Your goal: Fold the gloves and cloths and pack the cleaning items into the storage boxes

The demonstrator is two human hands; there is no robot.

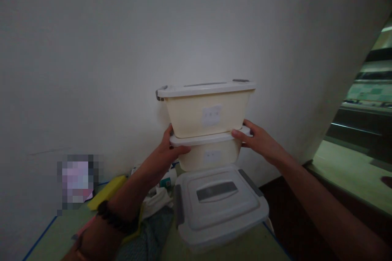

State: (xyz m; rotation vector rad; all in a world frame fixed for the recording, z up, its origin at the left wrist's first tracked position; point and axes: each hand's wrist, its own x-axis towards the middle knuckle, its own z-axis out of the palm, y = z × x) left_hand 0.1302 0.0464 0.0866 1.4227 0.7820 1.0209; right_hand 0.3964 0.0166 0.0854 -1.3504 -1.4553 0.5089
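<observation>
Clasping cream bin (225,153) w/ left hand (163,155), right hand (259,140), twin bin (208,110) atop

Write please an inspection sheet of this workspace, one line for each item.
Surface: green mat, blue-edged.
Job's things: top box stacked on middle box, both cream with lids, just above a large white box with a grey handle; contact unclear.
Clutter: yellow pad and cloth at left.
Hands: left hand and right hand grip the middle box's rim.
Cables: nothing seen.
Surroundings: white wall; opening at right.
</observation>
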